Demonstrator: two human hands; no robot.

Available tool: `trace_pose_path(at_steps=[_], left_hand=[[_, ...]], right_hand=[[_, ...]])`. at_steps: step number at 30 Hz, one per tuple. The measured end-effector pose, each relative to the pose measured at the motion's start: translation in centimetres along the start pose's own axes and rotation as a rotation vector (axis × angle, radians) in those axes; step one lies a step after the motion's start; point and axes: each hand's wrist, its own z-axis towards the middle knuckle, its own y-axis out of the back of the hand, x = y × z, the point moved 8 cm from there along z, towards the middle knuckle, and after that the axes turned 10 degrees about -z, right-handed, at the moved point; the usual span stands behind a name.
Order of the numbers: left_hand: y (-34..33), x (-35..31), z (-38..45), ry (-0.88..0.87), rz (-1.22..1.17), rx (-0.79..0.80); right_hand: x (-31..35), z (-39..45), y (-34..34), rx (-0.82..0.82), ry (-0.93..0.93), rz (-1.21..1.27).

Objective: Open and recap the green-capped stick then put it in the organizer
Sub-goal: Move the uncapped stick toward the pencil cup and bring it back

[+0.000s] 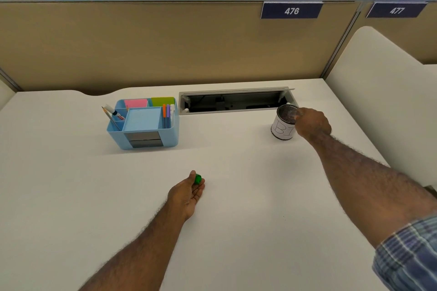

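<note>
White surface (236,184) carries a blue organizer (142,125) and mesh can (283,123). Right hand (312,124) pinches a blurred clear piece over the can; left hand (188,192) loosely cups the green cap (197,179), axis unclear.

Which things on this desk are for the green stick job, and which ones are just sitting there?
For the job:
green cap in the left hand
clear piece at the right hand
blue organizer

Just sitting there:
mesh cup
sticky notes
pens
open cable tray
</note>
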Motion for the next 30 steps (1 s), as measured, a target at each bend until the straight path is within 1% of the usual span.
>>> trace_pose_path(at_steps=[5,9,13,15,20,23,27,30], left_hand=[[0.0,0.0,0.0,-0.005,0.003,-0.008],[0.0,0.0,0.0,-0.006,0.004,0.001],[0.0,0.0,-0.1,-0.004,0.000,0.010],[0.0,0.0,-0.1,-0.010,0.000,0.008],[0.0,0.0,-0.2,-0.018,0.002,0.007],[0.0,0.0,-0.4,-0.025,0.016,0.003],[-0.1,0.1,-0.5,-0.040,0.005,-0.016],[-0.2,0.1,-0.6,-0.047,-0.002,-0.022]], right_hand=[[-0.2,-0.1,0.7,-0.044,-0.056,0.077],[-0.1,-0.5,0.5,-0.027,-0.132,0.273],[1.6,-1.6,0.3,-0.057,-0.019,0.414],[2.4,-2.5,-0.2,-0.047,0.011,0.481],[4.2,-5.7,-3.1,0.036,0.038,0.574],[5.6,-8.4,-5.2,0.116,0.114,0.574],[6.8,-12.0,-7.9,0.245,0.180,0.559],[7.7,-14.5,-9.4,0.309,0.224,0.544]])
